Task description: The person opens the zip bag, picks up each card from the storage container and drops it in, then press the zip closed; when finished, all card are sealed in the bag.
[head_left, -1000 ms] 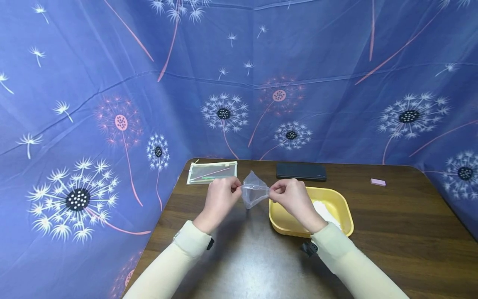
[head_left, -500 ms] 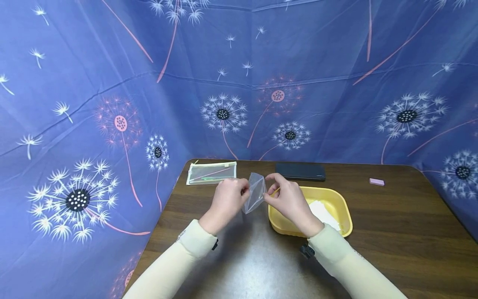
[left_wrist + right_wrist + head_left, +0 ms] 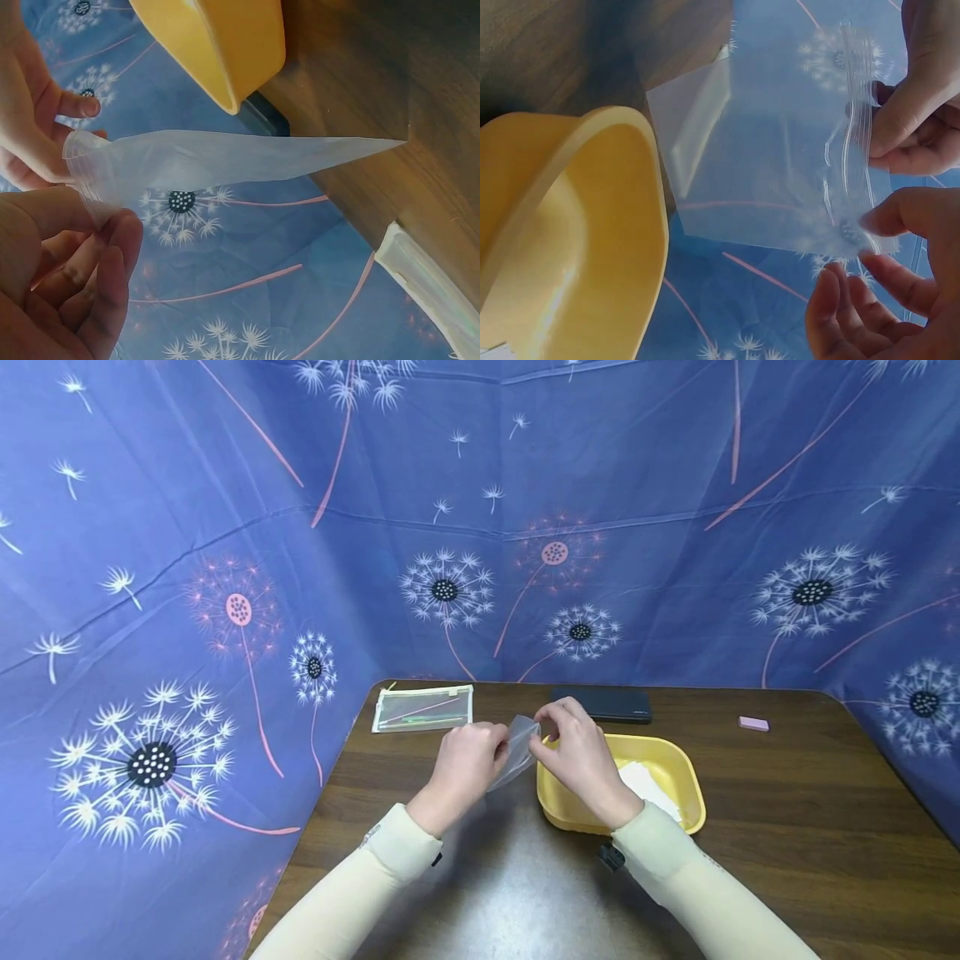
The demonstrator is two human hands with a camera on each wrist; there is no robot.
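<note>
A clear zip-lock bag [image 3: 516, 752] hangs between both hands, above the table and just left of a yellow basin [image 3: 697, 781]. My left hand [image 3: 467, 767] pinches the bag's zip edge between thumb and bent fingers. At the other end of that edge, my right hand [image 3: 581, 760] pinches the corner with thumb and index finger, its other fingers loosely bent. In the right wrist view the zip strip [image 3: 851, 135] runs between the two hands, and the see-through bag shows nothing inside. The left wrist view catches the bag [image 3: 202, 159] nearly edge-on, tapering away from the fingers.
White folded material [image 3: 648, 789] lies in the basin. Behind stand a zippered mesh pouch [image 3: 397, 706] with thin coloured sticks and a flat dark case [image 3: 611, 703]. A small pink block [image 3: 753, 724] is at right. Dandelion-print cloth [image 3: 675, 568] hangs around the wooden table.
The hands have come closer together, the left one shifting right. The bag's mouth, earlier pulled wide between them, is now narrower, and the bag has turned more edge-on.
</note>
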